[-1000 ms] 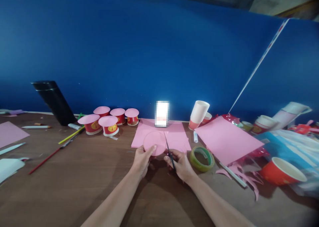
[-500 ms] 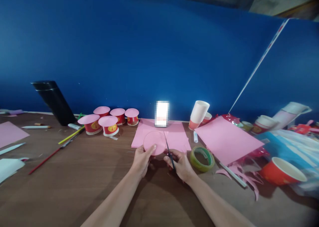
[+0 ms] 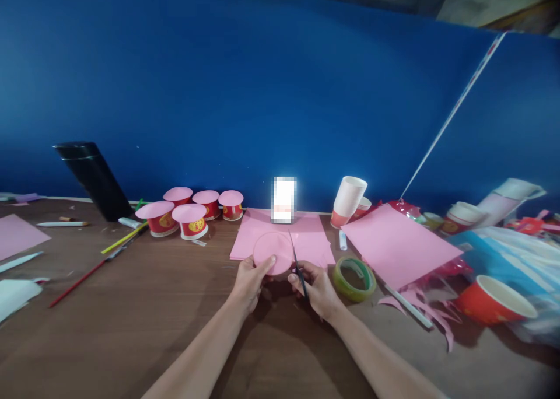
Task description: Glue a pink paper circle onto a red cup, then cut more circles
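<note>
My left hand (image 3: 251,279) pinches a round pink paper disc (image 3: 272,248) at its lower edge, thumb on top. In my right hand (image 3: 318,288) is a pair of scissors (image 3: 299,265), its dark blades pointing up beside the disc's right edge. Whether the blades touch the paper I cannot tell. Behind the disc lies a stack of pink paper sheets (image 3: 247,235). A roll of tape (image 3: 354,279) rests just right of my right hand.
Several red paper cups with pink discs on top (image 3: 190,227) stand at back left, near a black flask (image 3: 94,180). On the right are stacked white cups (image 3: 349,198), a pink sheet (image 3: 398,247), paper scraps (image 3: 437,317) and a tipped red cup (image 3: 481,303). A pixelated bright screen (image 3: 284,200) stands behind.
The paper disc has shifted very slightly right toward the scissors. Both hands are otherwise almost in the same place.
</note>
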